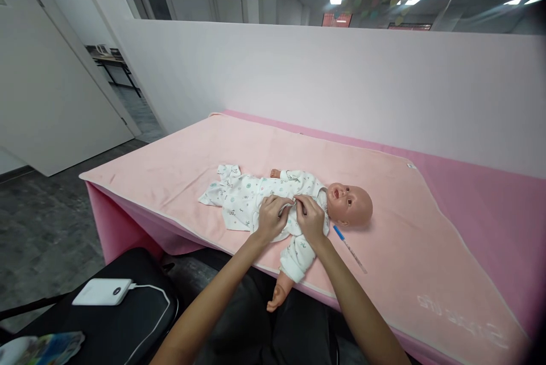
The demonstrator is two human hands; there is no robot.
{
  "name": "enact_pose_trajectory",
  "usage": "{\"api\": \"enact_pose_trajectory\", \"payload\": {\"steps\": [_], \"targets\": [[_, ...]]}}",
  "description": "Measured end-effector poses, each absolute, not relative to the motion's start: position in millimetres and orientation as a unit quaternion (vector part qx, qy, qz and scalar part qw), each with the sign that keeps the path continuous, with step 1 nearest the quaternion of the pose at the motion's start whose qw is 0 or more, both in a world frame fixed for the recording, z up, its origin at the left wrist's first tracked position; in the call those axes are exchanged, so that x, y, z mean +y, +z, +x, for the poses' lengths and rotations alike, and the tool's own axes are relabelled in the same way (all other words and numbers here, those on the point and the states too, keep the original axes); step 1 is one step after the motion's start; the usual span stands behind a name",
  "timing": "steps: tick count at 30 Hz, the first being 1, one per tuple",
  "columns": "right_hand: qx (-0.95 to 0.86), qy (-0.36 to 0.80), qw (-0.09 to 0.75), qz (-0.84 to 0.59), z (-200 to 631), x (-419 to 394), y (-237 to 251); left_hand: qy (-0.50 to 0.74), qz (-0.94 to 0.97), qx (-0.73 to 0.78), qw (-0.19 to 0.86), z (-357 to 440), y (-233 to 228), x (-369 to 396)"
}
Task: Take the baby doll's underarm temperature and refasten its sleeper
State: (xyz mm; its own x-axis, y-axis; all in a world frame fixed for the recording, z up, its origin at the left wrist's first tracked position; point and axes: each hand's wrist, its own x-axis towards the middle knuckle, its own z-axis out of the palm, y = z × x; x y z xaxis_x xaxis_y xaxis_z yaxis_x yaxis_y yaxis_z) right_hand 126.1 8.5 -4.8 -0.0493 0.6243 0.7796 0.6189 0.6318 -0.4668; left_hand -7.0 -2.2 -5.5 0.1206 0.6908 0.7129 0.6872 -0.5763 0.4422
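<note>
Blanket (222,149) covers table beside white partition (341,69).

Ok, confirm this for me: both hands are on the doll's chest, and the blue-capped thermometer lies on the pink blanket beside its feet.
Not quite. In the head view, the left hand and right hand do rest on the doll, but the thermometer lies on the pink blanket beside its head, not its feet.

Things around the pink table

A thermometer (348,248) lies just right of the grip; a white power bank (102,291) with cable rests on a black chair (128,319), lower left.
</note>
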Motion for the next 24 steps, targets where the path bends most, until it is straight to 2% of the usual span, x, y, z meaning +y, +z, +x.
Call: {"api": "enact_pose_trajectory", "payload": {"steps": [17,24], "targets": [[-0.729,-0.006,0.538,-0.423,127.8,10.7,-8.5,0.465,0.758,0.455,0.052,-8.9,0.2,-4.5],[-0.723,0.001,0.547,-0.422,127.0,11.3,-8.7,0.453,0.750,0.482,0.007,-3.6,-1.1,-1.6]]}}
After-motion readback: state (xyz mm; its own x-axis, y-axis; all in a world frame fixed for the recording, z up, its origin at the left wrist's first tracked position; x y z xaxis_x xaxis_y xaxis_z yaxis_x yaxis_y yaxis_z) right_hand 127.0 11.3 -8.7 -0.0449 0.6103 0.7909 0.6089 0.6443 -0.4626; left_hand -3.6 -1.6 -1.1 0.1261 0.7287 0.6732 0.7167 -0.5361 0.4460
